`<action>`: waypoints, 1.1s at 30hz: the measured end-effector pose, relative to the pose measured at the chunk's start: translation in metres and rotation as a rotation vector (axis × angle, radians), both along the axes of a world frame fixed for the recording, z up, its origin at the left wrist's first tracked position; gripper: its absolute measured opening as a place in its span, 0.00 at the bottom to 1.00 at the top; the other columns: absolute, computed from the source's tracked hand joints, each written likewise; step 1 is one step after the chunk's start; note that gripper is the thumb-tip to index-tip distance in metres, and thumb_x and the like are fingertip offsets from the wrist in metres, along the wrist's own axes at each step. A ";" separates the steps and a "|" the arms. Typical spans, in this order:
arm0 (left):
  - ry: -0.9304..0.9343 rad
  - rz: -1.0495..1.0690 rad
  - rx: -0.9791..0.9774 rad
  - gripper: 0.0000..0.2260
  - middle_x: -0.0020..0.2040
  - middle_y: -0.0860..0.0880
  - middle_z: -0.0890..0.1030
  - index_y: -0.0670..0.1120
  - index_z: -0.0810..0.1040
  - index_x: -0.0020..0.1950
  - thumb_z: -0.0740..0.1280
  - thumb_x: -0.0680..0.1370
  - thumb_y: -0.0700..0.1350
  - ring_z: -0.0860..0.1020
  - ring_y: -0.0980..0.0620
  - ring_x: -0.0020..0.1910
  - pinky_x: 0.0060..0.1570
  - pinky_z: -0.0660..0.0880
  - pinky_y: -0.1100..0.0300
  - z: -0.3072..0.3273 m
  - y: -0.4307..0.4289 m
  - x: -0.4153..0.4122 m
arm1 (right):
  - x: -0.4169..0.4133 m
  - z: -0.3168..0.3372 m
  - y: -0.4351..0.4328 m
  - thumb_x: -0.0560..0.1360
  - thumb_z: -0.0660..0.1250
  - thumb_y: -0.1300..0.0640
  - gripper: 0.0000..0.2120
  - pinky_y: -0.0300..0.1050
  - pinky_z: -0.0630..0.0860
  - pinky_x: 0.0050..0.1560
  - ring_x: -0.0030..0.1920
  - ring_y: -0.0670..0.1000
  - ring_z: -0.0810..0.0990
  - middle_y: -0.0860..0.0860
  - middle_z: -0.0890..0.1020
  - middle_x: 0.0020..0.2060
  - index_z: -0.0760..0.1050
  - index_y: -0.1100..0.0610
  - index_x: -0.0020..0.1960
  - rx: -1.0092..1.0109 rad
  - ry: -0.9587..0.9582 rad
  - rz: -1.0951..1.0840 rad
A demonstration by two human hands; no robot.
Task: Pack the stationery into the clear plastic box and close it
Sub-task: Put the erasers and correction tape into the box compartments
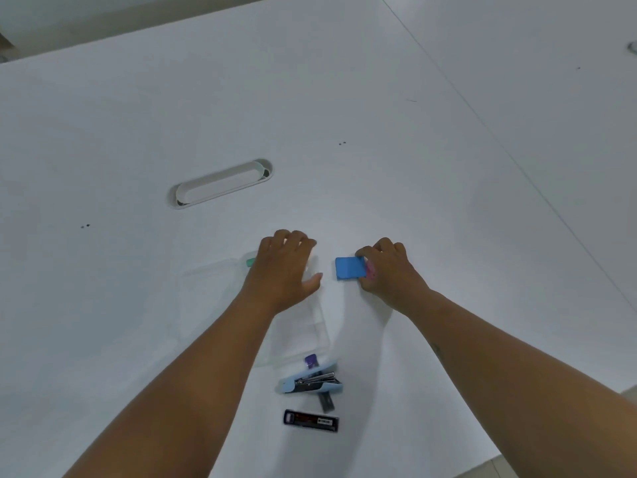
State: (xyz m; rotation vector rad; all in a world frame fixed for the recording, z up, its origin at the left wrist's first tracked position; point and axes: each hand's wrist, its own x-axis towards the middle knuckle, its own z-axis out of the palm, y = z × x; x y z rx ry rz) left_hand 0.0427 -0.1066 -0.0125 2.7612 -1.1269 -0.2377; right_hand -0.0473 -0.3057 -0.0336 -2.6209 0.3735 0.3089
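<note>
The clear plastic box (303, 336) lies open on the white table, its lid (210, 288) spread flat to the left. My left hand (284, 267) rests on the box's far end, fingers curled over its rim, beside a small green item (250, 261). My right hand (387, 270) pinches the right edge of a blue sticky-note pad (349, 268), with something pink under the fingers. A light blue stapler (310, 382) lies just in front of the box, next to a purple-capped item (311, 361). A black lead case (311, 421) lies nearest me.
An oval cable slot (220, 183) is set into the table (448, 167) beyond the hands. A seam runs diagonally across the right side. The table's near edge (565, 426) cuts across the lower right corner.
</note>
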 end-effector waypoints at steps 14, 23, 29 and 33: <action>0.033 -0.181 0.066 0.17 0.54 0.49 0.76 0.47 0.74 0.59 0.65 0.73 0.52 0.71 0.46 0.54 0.54 0.65 0.52 -0.016 -0.074 -0.013 | -0.039 0.005 -0.055 0.70 0.62 0.65 0.18 0.52 0.77 0.46 0.50 0.59 0.73 0.56 0.72 0.50 0.74 0.55 0.58 0.091 -0.018 -0.233; 0.029 0.023 0.013 0.19 0.54 0.49 0.76 0.47 0.73 0.60 0.67 0.72 0.52 0.71 0.47 0.53 0.52 0.69 0.53 0.019 -0.002 0.003 | 0.019 0.024 0.012 0.73 0.64 0.60 0.18 0.51 0.75 0.52 0.55 0.56 0.74 0.55 0.76 0.55 0.72 0.58 0.62 0.195 -0.115 -0.103; 0.124 0.144 0.029 0.21 0.57 0.49 0.75 0.48 0.72 0.63 0.67 0.75 0.55 0.70 0.47 0.56 0.54 0.70 0.51 0.021 0.072 0.003 | 0.050 0.040 0.066 0.73 0.65 0.60 0.07 0.49 0.75 0.47 0.48 0.54 0.75 0.52 0.77 0.48 0.74 0.57 0.51 0.221 -0.136 0.152; 0.182 0.177 0.035 0.21 0.59 0.50 0.75 0.49 0.71 0.64 0.68 0.75 0.55 0.69 0.47 0.57 0.55 0.69 0.52 0.016 0.091 0.001 | 0.054 0.041 0.082 0.74 0.65 0.61 0.10 0.50 0.75 0.49 0.51 0.54 0.74 0.53 0.77 0.51 0.75 0.56 0.55 0.145 -0.040 0.312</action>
